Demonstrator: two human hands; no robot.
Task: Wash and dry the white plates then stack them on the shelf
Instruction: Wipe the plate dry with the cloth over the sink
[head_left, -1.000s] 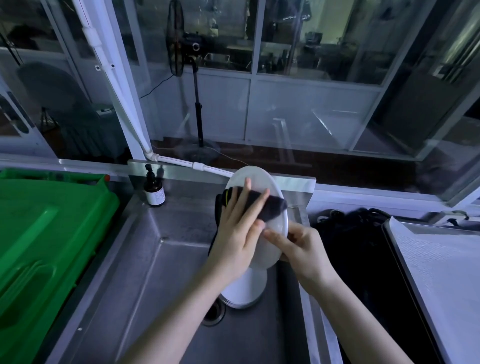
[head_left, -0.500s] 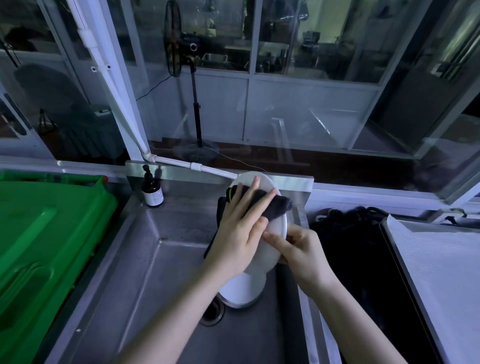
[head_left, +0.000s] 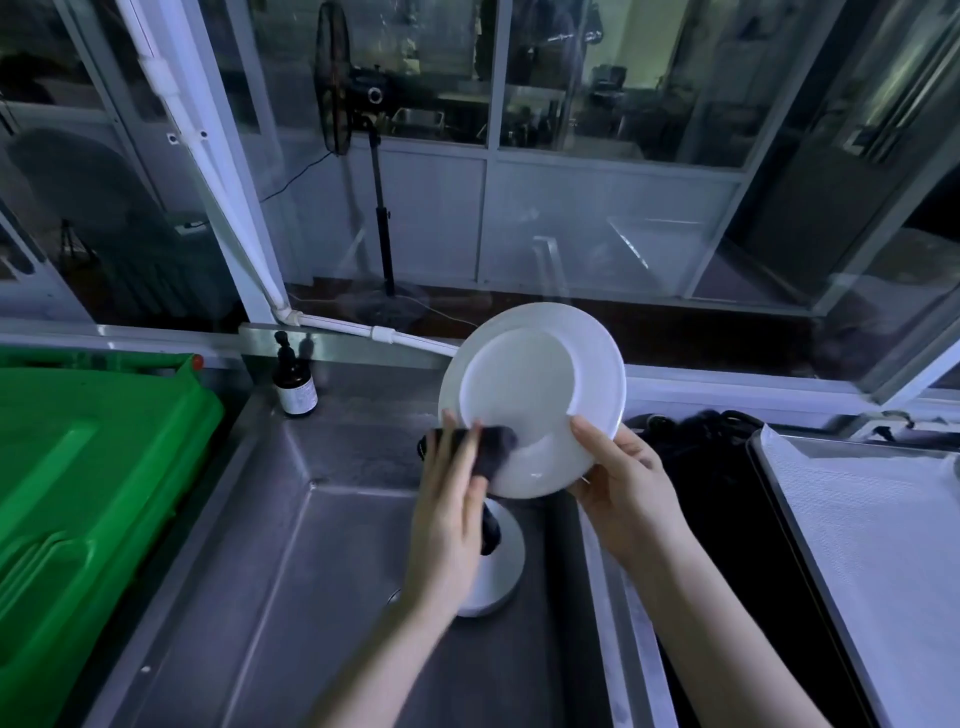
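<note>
Over the steel sink (head_left: 260, 571), a white plate (head_left: 530, 400) is held up in the air, nearly standing, with its face to us. The right grip (head_left: 618, 478) pinches the low right rim, with the thumb on the front and the other fingers behind. The left grip (head_left: 449, 499) lays flat fingers on a dark cloth (head_left: 496, 447) and presses it on the plate's low left side. Its thumb is hidden, so I cannot tell if it pinches too. A second plate (head_left: 501, 571) lies down in the sink, just under the hands.

I think this is the wiping step, but I cannot tell if it is washing or drying. To do it well, rub the cloth in big rounds over the whole face, right out to the rim. Then flip the plate and rub the back. Turn the plate a bit in the right grip, so the spot under the thumb gets wiped too. Press softly. A wet plate is slippy, so hold it low. If it drops, it could hit the second plate and chip.
</note>
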